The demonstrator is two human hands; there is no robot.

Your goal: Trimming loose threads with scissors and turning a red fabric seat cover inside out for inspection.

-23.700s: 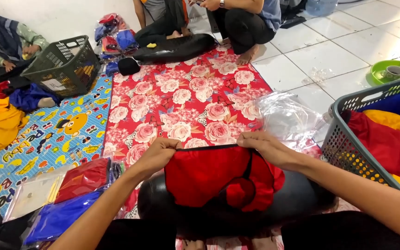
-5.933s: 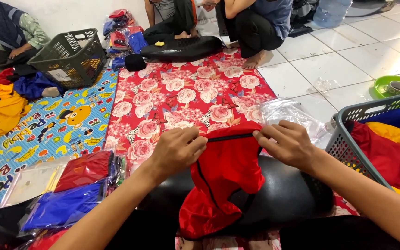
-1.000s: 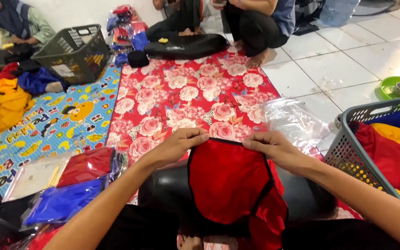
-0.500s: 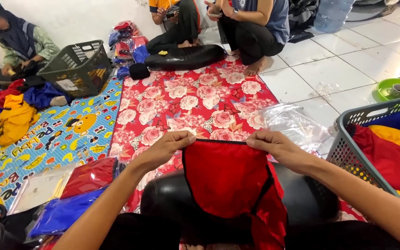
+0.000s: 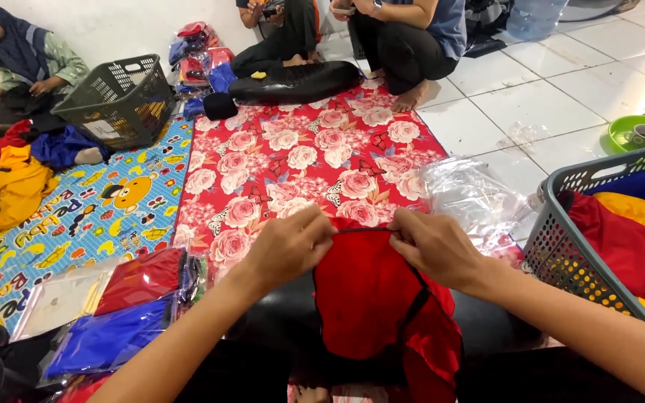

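Note:
A red garment with black trim (image 5: 371, 298) lies folded on a black cushion (image 5: 278, 328) in front of me. My left hand (image 5: 289, 246) pinches its top edge at the left corner. My right hand (image 5: 434, 246) grips the same edge at the right corner. Both hands sit close together, fingers closed on the fabric. The lower right part of the garment hangs loose over the cushion.
A grey basket (image 5: 599, 246) of coloured clothes stands at right, clear plastic bags (image 5: 472, 198) beside it. Bagged red and blue garments (image 5: 113, 313) lie at left. A red floral mat (image 5: 300, 164) stretches ahead. Other people sit at the far end with a dark basket (image 5: 117, 101).
My hands have drawn closer together along the garment's top edge. The camera has tilted slightly, showing more of the room ahead.

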